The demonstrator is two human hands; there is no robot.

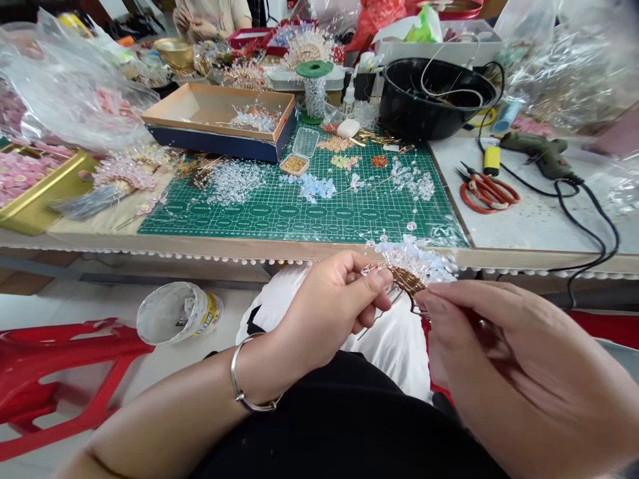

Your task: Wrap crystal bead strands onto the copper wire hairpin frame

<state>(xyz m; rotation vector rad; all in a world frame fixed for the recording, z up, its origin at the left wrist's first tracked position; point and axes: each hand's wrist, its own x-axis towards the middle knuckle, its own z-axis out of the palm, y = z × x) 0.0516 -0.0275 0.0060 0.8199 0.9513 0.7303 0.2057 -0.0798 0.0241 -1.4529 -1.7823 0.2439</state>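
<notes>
A beaded hair comb (417,259) with clear beads, pale blue flowers and a gold wire-wrapped base is held over my lap, just off the table's front edge. My left hand (329,306) pinches its left end between thumb and fingers, with thin prongs showing underneath. At the opposite end, my right hand (514,346) has thumb and forefinger pressed together on the base; any wire between those fingertips is too small to make out. Beyond, on the green cutting mat (239,219), lie blue flower pieces (314,188), clear bead sprigs (237,183) and a small box of gold beads (294,165).
A shallow box (214,143), a bead spool (314,93) and a black basin (434,106) stand behind. Orange-handled pliers (489,193) and a glue gun (539,153) with cables lie right. A bucket (174,316) and red stool (64,372) are below; another person (214,16) sits opposite.
</notes>
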